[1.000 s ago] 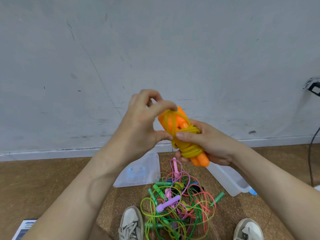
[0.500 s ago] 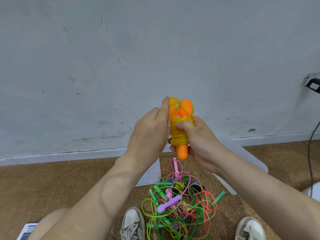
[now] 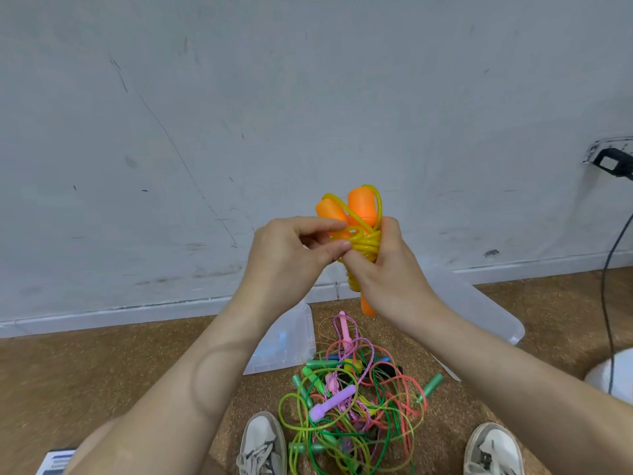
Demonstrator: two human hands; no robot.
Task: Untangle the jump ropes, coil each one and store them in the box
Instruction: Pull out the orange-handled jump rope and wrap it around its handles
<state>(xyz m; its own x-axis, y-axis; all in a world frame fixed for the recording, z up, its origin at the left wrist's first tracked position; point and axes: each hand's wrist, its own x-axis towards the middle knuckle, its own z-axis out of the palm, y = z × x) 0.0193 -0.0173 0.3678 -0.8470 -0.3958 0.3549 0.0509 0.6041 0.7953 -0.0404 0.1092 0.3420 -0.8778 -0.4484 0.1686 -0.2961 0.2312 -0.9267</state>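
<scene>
Jump rope (image 3: 366,240), yellow cord wound round two orange handles: held upright in mid-air before the far wall. Left hand (image 3: 291,255) fingers pinch a cord loop; right hand (image 3: 387,279) fingers curl round the coil. Floor below: clear lid (image 3: 287,344) left, tangled ropes (image 3: 349,406) centre, clear box (image 3: 489,313) right.

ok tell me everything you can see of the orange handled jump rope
The jump rope has two orange plastic handles, roughly upright side by side, with glossy translucent yellow cord wound round their middles and looped over their tops. One handle's lower end pokes out below. It is held up before the wall: the right hand grips the wrapped part, the left hand pinches the cord.
</scene>
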